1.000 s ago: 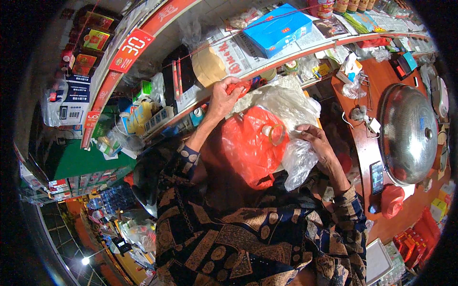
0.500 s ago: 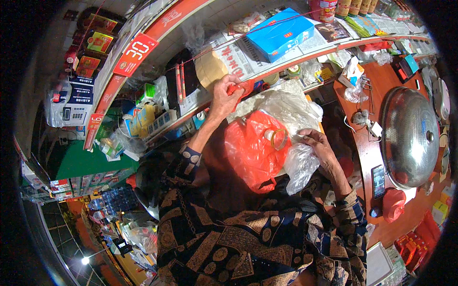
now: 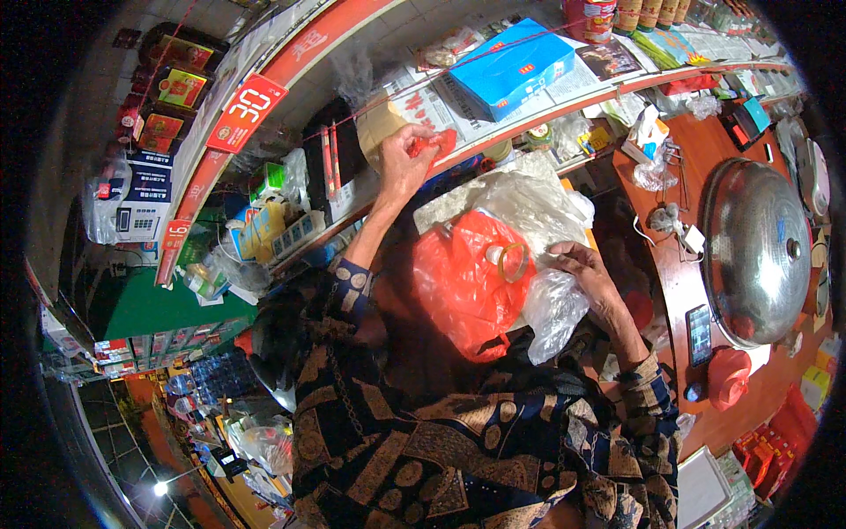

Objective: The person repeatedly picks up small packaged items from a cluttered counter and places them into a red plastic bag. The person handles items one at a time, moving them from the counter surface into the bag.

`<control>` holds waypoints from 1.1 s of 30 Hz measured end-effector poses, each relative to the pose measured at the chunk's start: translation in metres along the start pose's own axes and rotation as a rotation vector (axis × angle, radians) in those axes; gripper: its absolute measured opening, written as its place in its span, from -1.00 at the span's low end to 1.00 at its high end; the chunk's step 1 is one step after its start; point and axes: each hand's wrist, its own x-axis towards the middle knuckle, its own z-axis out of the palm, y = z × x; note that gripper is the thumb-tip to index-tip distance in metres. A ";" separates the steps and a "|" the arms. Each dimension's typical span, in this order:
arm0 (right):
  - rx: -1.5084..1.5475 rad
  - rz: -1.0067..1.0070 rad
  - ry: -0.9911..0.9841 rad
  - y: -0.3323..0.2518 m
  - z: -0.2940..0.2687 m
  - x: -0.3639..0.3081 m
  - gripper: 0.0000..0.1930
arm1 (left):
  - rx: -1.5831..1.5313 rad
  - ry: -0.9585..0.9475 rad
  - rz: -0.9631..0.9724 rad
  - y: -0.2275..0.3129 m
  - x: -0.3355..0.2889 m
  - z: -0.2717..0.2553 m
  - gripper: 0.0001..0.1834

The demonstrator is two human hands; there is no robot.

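My left hand point(image 3: 404, 172) is closed on a crumpled red plastic bag point(image 3: 434, 148) at the shelf's front edge. On the low surface below lies a larger red plastic bag point(image 3: 458, 291), loosely bunched. A round clear item with a yellowish rim point(image 3: 513, 262) rests on that larger bag. To its right spreads a crumpled clear plastic bag point(image 3: 553, 313). Over the clear plastic my right hand point(image 3: 592, 275) has its fingers bent together; what they pinch, if anything, is too small to tell.
A blue box point(image 3: 515, 70) sits on the newspaper-lined shelf ahead. On the reddish-brown table at right are a large domed metal lid point(image 3: 760, 251), a phone point(image 3: 698, 335) and a small red bag point(image 3: 728, 379). Goods fill the green-sided counter point(image 3: 141, 304) at left.
My left hand has shifted slightly left along the shelf edge with the crumpled red bag. My right hand stays over the clear plastic, its fingers barely moved.
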 end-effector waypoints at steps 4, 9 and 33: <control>-0.008 -0.028 0.047 -0.009 0.009 -0.005 -0.84 | 0.252 0.076 0.042 0.012 0.024 -0.004 -0.86; -0.039 -0.001 0.036 -0.007 0.006 -0.002 -0.78 | 0.403 0.134 0.227 -0.004 0.049 -0.011 -0.86; -0.089 0.021 0.046 -0.005 0.003 -0.001 -0.78 | 0.884 0.092 0.404 -0.021 0.053 -0.006 -0.62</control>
